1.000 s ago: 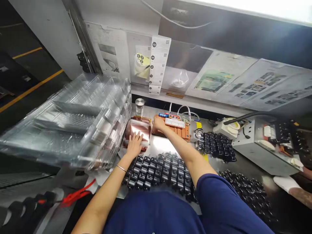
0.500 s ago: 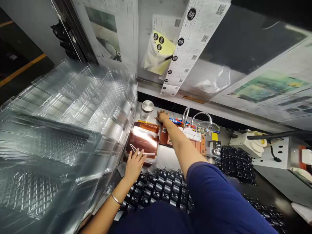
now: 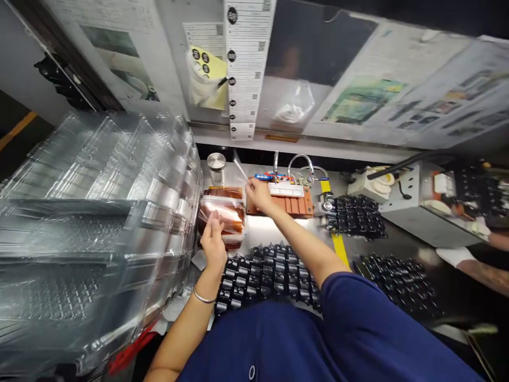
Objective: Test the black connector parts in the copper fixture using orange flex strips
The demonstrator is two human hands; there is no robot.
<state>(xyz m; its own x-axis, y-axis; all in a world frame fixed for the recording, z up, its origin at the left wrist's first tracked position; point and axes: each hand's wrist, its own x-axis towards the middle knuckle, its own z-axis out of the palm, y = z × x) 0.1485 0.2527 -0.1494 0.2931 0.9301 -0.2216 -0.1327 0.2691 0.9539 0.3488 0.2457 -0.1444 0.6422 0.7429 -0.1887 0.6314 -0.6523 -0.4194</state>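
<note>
1. We see a long white label strip (image 3: 243, 69) on the wall, printed with black discs and square codes; beside it hangs a yellow note (image 3: 214, 95) with similar discs. We cannot read the lettering surely.
2. Below, a stack of glossy, see-through copper-brown sheets (image 3: 233, 212) lies on the metal tabletop (image 3: 260, 229), between clear plastic trays (image 3: 159, 212) and an orange-brown fixture (image 3: 294, 205).
3. Our left hand (image 3: 213, 245) is over the sheets, fingers drawn together — we cannot tell whether they pinch anything.
4. Our right hand (image 3: 259, 194), at the fixture's near-left end, pinches a thin clear strip (image 3: 240, 167) — slanting upward.
</note>
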